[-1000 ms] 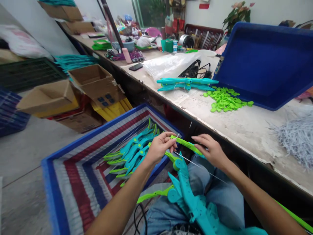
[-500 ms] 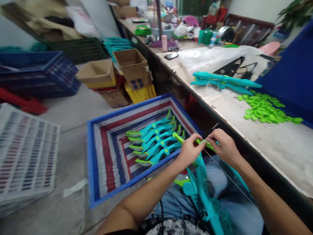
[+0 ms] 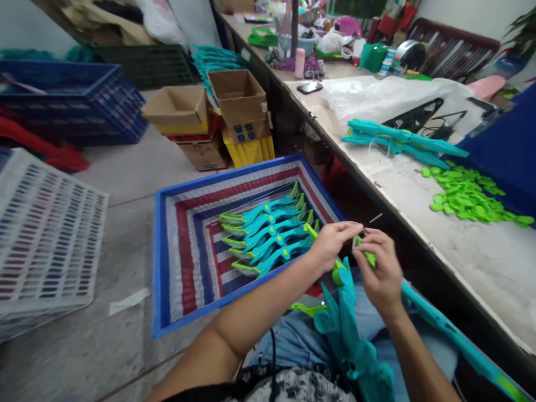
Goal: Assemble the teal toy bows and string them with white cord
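Observation:
On my lap lies a turquoise plastic piece with lime-green ends, shaped like a toy bow [image 3: 349,340]. Over it, my left hand [image 3: 329,245] is closed around a lime-green end piece [image 3: 310,231], which sticks out on its left. My right hand [image 3: 379,268] pinches a lime-green tip [image 3: 369,258] between thumb and fingers. The fingertips of both hands nearly meet, and what lies between them is too small to make out. Left of my hands, several similar turquoise bows [image 3: 272,229] lie in a row inside a blue-rimmed crate [image 3: 188,187] with a striped lining.
On the worktable [image 3: 473,268] at right are more turquoise parts [image 3: 402,139], a pile of lime-green pieces [image 3: 469,192] and a phone [image 3: 310,87]. A white basket [image 3: 50,234] stands at left, cardboard boxes [image 3: 238,100] behind the crate. A long turquoise part [image 3: 456,340] extends at lower right.
My right hand has turned upright and its grip has shifted along the green end. My left fingers have stretched forward to the right. The white string below my hands no longer shows clearly.

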The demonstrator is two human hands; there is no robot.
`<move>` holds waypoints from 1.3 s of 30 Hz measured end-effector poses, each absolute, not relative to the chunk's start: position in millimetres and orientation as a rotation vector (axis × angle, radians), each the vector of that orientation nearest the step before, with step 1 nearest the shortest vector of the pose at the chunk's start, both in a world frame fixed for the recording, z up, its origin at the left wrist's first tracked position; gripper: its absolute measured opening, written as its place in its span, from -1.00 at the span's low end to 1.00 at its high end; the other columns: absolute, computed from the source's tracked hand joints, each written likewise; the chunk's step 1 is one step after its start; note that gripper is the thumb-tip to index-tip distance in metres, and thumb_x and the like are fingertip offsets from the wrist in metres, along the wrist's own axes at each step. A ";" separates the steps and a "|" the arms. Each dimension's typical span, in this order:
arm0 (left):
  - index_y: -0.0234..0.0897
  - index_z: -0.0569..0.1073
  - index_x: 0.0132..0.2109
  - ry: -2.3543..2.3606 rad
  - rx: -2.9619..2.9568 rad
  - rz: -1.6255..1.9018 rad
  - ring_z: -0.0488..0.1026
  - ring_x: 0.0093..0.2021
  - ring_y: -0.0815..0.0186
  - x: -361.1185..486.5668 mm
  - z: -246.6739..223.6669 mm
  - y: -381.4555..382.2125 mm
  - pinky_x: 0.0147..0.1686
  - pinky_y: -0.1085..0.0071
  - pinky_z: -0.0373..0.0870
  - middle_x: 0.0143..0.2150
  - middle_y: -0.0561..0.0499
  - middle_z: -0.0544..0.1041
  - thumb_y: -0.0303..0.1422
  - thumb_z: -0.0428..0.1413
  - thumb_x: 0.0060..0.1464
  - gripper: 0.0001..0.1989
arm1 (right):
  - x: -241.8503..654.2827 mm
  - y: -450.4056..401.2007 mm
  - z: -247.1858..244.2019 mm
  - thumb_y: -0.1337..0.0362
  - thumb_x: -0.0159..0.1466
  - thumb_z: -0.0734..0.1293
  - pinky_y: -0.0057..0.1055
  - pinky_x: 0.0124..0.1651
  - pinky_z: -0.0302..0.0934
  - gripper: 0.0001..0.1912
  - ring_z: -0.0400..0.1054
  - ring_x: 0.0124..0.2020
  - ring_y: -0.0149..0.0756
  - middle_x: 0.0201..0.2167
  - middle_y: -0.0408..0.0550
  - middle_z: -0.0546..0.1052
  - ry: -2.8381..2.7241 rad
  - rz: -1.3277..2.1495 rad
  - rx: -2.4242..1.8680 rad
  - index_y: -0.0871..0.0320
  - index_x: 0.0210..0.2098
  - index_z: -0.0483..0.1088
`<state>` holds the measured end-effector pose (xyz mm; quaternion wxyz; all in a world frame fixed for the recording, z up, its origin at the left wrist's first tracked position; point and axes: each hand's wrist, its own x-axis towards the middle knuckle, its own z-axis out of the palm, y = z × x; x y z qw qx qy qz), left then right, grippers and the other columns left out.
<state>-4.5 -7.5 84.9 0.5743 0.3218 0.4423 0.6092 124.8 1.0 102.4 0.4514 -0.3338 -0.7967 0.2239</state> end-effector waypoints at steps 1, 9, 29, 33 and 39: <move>-0.35 0.50 -0.36 1.099 0.793 1.428 0.44 -0.18 0.26 -10.2 86.6 -6.7 -0.12 0.32 0.37 -0.20 -0.09 0.51 -0.33 0.12 0.05 -0.84 | 121.2 -6.1 93.1 0.30 0.23 0.31 -0.13 0.05 0.26 -0.91 0.32 0.02 -0.15 -0.26 -0.03 0.42 -1.963 0.565 -0.821 0.11 -0.41 0.41; -0.27 0.45 -0.33 1.494 1.367 1.494 0.39 -0.44 0.37 -23.0 96.2 -16.0 -0.36 0.43 0.34 -0.44 0.05 0.46 -0.42 0.02 0.11 -0.88 | 113.6 3.5 78.2 0.31 0.25 0.29 -0.32 -0.15 0.32 -0.90 0.37 -0.19 -0.28 -0.27 -0.04 0.39 -1.704 0.753 -1.016 0.15 -0.38 0.42; -0.36 0.51 -0.48 1.142 0.671 1.394 0.40 -0.47 0.36 -12.8 109.4 -7.1 -0.63 0.54 0.21 -0.51 -0.01 0.47 -0.28 0.19 -0.24 -0.81 | 105.5 17.2 83.2 0.37 0.28 0.30 -0.42 -0.23 0.36 -0.85 0.40 -0.28 -0.37 -0.31 -0.08 0.45 -1.745 0.489 -0.784 0.08 -0.23 0.51; -0.36 0.54 -0.42 1.109 0.859 1.308 0.36 -0.49 0.40 -20.1 110.9 -6.1 -0.57 0.54 0.24 -0.49 0.02 0.49 -0.37 0.17 -0.25 -0.83 | 108.1 21.6 82.4 0.38 0.27 0.29 -0.42 -0.27 0.38 -0.86 0.42 -0.31 -0.37 -0.32 -0.06 0.48 -1.809 0.340 -0.780 0.12 -0.23 0.49; -0.34 0.55 -0.36 1.211 1.097 1.336 0.40 -0.43 0.39 -18.6 98.9 -7.3 -0.38 0.49 0.33 -0.46 0.05 0.53 -0.38 0.13 -0.13 -0.84 | 109.4 17.1 84.0 0.35 0.28 0.26 -0.37 -0.24 0.40 -0.87 0.45 -0.33 -0.34 -0.37 -0.05 0.54 -1.857 0.258 -0.850 0.14 -0.31 0.46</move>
